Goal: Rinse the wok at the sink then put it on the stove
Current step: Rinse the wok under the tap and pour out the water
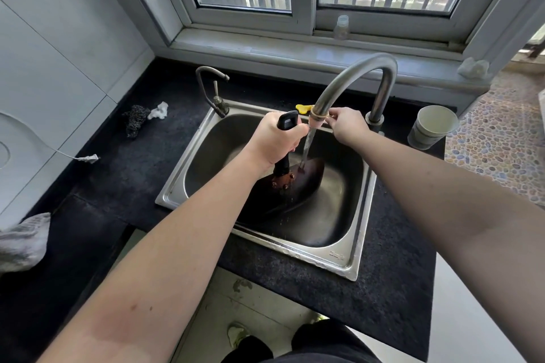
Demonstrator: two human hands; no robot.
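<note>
A dark wok [283,194] stands tilted on its edge inside the steel sink [348,259]. My left hand [277,138] grips its black handle from above. Water runs from the tall curved faucet [354,79] onto the wok's upper rim. My right hand [348,124] pinches the fitting at the faucet's spout, beside a small yellow valve lever [302,108]. The stove is out of view.
A smaller tap [211,88] stands at the sink's back left. A dark scrubber [134,121] and white wad lie on the black counter at left, a grey cloth [22,242] at far left. A paper cup [432,127] sits right of the faucet.
</note>
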